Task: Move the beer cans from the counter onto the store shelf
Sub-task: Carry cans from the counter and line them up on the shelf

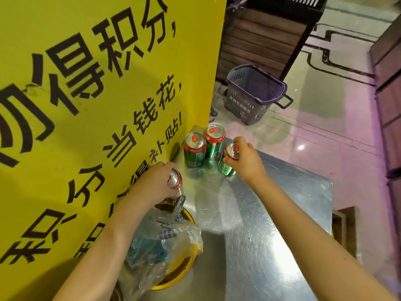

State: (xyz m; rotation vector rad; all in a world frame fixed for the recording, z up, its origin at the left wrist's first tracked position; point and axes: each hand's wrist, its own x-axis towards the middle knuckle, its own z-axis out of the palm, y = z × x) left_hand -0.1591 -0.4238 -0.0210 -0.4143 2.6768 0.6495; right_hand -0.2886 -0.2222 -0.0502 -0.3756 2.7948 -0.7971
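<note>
So we've got a can in each hand here. Our left hand (156, 181) is wrapped round a can (175, 179) close to the yellow sign (97, 94) along the left edge of the surface (260, 213), and that can is tipped over with its top pointing right. Our right hand (245, 157) has its grip on another can (227, 159), fingers curled over the top and side, and this one leans a bit too; can't tell if its base is touching the metal or not. Two more cans stand upright at the far corner of the surface, right by the sign: a left one (194, 152) and one behind it (213, 140), just beside each other. Near the left edge, closer to us, there's a crumpled plastic bag (165, 242) sitting over a yellow ring (184, 268). Down on the floor beyond the far edge sits a purple basket (253, 92).
</note>
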